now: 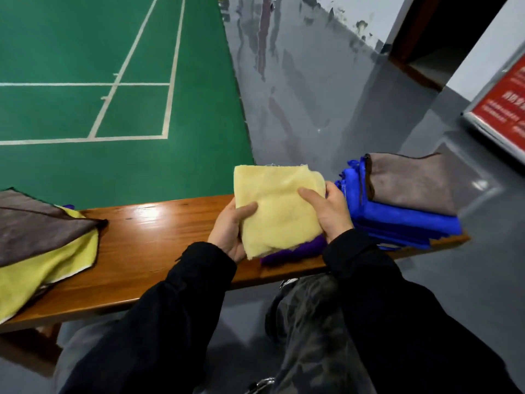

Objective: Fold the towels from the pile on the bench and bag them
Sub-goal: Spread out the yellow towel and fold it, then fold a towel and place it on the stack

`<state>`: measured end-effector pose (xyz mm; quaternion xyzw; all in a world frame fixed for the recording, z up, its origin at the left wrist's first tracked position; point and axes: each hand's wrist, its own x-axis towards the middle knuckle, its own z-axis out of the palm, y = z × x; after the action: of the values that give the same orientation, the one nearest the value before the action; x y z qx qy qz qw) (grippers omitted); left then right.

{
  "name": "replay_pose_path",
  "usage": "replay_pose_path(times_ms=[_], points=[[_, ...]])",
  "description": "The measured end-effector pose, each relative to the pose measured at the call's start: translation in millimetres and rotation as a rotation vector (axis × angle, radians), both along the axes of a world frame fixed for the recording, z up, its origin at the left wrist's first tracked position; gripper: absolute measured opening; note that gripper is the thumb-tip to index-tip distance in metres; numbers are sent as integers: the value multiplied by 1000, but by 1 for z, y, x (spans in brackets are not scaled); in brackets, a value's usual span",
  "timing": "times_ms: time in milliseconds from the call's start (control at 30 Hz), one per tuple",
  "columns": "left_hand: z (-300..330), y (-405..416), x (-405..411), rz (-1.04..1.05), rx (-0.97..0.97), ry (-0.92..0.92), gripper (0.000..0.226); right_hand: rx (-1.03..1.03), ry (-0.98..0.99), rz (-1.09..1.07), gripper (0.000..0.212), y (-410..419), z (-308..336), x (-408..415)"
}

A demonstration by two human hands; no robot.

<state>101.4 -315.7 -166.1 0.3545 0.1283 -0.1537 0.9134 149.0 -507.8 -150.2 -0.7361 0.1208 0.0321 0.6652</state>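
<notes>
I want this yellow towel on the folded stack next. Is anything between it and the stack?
Nothing visible. The yellow towel is held by both hands right beside the stack, whose grey top towel is bare.

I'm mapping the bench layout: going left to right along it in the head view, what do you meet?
Loose pile with a grey-brown towel over a yellow towel → bare bench → left hand → pale yellow towel → right hand → folded stack of blue towels.
</notes>
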Motion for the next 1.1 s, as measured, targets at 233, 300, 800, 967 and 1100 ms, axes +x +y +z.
replay_pose_path(times_ms=[233, 300, 800, 967, 1100], points=[[-58, -22, 22, -18, 799, -22, 93, -856, -255, 72, 67, 0, -36, -21], [-66, -27, 24, -80, 1112, -168, 92, -1015, -376, 288, 62, 5, -49, -22], [-47, 27, -16, 44, 1510, -440, 39, -981, -367, 585, 43, 84, -31, -27], [-43, 134, -63, 209, 1649, -235, 36, -834, -482, 758, 35, 173, -15, -59], [-40, 238, -104, 336, 1971, 74, 33, -809, -555, 918, 36, 221, -12, -91]])
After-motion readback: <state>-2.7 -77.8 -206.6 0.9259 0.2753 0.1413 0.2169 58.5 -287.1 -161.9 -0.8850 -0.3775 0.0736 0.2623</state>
